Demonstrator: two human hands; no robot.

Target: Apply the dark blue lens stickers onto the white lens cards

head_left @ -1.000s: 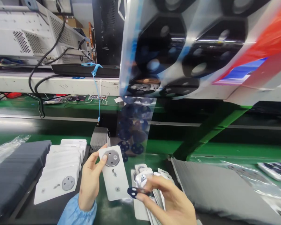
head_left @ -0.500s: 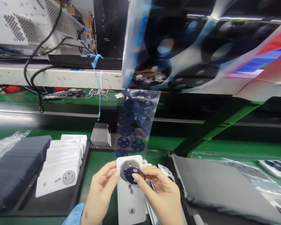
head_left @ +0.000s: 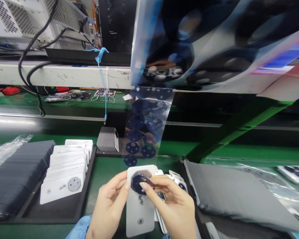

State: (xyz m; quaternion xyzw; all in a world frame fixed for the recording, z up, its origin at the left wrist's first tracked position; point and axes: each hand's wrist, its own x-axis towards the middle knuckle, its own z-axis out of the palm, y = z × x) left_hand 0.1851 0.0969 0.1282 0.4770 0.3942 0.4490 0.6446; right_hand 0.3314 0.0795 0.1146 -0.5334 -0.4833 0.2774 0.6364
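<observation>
My left hand [head_left: 109, 202] grips the left edge of a white phone back panel [head_left: 139, 215], held nearly upright and printed with dark characters. Between the thumb and fingers of my right hand [head_left: 175, 202] is the right edge of a dark blue round film sticker [head_left: 137, 186] with holes. Its left part lies over the grey camera area at the panel's top, while the right edge seems lifted. Whether it sticks there I cannot tell. Behind my right hand, more white panels [head_left: 159, 217] are partly hidden.
A clear strip of round stickers [head_left: 161, 139] hangs ahead. On the left, a black tray [head_left: 57, 212] holds overlapping white panels [head_left: 62, 189] beside a dark grey stack [head_left: 17, 179]. Another grey stack [head_left: 229, 192] lies right. A small stack [head_left: 107, 139] stands behind; a shelf [head_left: 77, 74] crosses above.
My right hand has brought the sticker left and onto the panel's camera area, covering more of it. The panel has shifted slightly right in view. My left hand keeps its hold.
</observation>
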